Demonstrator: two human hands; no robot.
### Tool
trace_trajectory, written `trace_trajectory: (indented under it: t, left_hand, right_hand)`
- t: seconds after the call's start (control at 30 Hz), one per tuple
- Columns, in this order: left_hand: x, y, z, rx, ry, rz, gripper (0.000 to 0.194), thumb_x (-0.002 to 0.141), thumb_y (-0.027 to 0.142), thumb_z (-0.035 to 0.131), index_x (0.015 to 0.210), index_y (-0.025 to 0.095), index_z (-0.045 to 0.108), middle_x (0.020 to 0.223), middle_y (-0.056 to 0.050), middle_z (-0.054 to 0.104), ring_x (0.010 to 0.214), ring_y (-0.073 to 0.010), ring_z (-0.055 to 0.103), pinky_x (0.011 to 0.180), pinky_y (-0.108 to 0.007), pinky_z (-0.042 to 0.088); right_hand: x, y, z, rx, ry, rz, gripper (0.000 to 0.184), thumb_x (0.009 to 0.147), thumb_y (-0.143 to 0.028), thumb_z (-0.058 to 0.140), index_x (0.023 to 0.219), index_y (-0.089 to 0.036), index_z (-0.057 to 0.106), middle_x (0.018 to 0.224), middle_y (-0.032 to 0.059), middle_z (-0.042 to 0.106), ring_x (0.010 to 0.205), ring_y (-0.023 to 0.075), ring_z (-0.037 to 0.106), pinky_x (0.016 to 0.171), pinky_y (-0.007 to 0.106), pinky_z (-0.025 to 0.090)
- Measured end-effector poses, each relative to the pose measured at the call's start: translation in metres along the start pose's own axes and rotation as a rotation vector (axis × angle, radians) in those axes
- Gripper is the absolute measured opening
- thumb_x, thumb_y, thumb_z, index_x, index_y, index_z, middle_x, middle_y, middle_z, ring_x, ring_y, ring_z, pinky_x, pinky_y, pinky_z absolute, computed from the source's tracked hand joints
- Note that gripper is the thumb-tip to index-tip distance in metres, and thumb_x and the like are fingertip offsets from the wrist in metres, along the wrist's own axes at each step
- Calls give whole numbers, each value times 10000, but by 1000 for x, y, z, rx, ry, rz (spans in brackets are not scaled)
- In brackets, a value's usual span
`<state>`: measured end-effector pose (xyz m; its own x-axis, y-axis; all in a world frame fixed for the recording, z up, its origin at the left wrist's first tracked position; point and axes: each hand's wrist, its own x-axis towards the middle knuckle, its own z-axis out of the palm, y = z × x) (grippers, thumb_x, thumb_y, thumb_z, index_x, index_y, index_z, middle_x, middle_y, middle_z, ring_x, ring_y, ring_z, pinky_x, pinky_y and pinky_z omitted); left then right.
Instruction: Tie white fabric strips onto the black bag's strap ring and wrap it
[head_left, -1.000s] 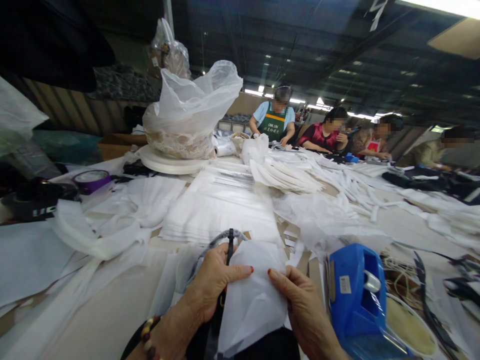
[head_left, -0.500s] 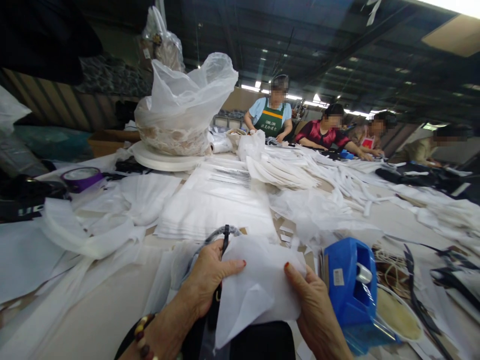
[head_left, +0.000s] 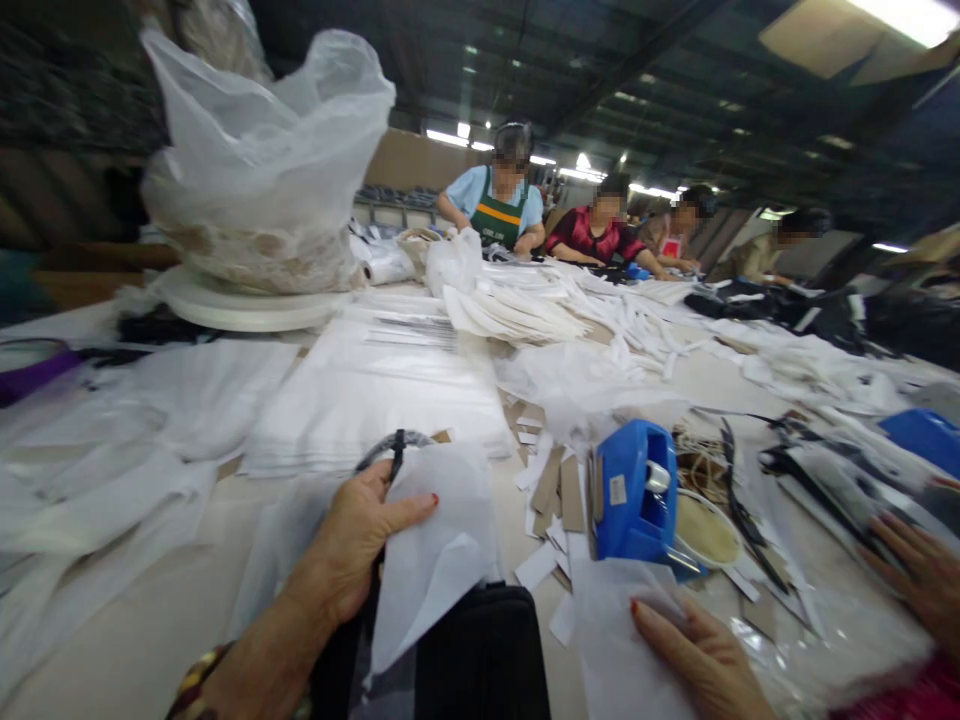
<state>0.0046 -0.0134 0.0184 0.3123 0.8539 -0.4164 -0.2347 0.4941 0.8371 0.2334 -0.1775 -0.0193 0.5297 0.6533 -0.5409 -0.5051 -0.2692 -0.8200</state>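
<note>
- We held a thin white left sheet (head_left: 442, 540) in the left hand (head_left: 352, 550), which was closed on it, thumb across the front face.
- We held a separate right sheet (head_left: 611, 630) in the right hand (head_left: 701, 655), closed with the thumb on the front face; the two sheets were apart.
- We had the black bag (head_left: 484, 660) below the left sheet, at the lower middle of our view; the sheet's lower part overlapped the bag.
- We observed a black strap (head_left: 398, 450) upright beside the left hand; whether the hand also gripped it, we could not tell.
- We located the blue tape dispenser (head_left: 636, 490) on the table (head_left: 240, 540), just beyond the right sheet, with cardboard pieces (head_left: 571, 495) to its left and an oval dish (head_left: 709, 530) to its right.
- We noted a wide stack of white sheets (head_left: 382, 400) beyond the left hand, and behind it a clear plastic bag (head_left: 262, 190) on a round white disc (head_left: 251, 308).
- We recorded a co-worker's hand (head_left: 919, 570) at the right edge, and a person in a green apron (head_left: 499, 215) across the table.
</note>
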Motion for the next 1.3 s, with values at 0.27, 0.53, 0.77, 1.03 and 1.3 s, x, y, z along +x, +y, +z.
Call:
trace_trajectory:
  t: [0.27,0.53,0.77,1.03,1.3]
  left_hand:
    - [0,4,1,62,59,-70,756,383,125,831,1075,179,533,780,-44,682,516,-278,638,449,-388,557]
    - [1,1,2,20,-12,27,661,465,137,818,1066,153,543,809,-78,682,597,-278,655,504,-368,562]
    - [1,-1,0,25,-32,35,708,453,146,819,1098,182,531,767,-21,661,592,-190,631,519,-250,512]
    - [5,-4,-3,63,47,108,546,457,350,828,881,135,559,508,66,504,335,-32,342,335,-146,259]
    - [8,-3,-5,-31,90,165,549,417,287,826,844,131,519,529,94,468,333,2,276,341,-141,178]
  right_hand:
    - [-10,15,-30,111,-48,35,352,507,-344,839,789,-187,701,654,39,694,609,224,668,602,311,529]
    - [-6,-14,54,143,-540,12,449,529,-361,827,932,-202,707,749,58,701,652,190,643,634,300,509]
    - [10,-13,130,40,-712,-89,355,583,-401,788,830,-160,703,723,21,673,609,123,586,589,229,445]
    - [11,-2,137,-64,-554,-194,366,631,-448,741,820,-137,704,681,23,643,603,137,562,579,251,429]
    - [16,1,131,-154,-411,-277,356,608,-459,746,772,-146,701,760,50,652,660,181,575,588,288,449]
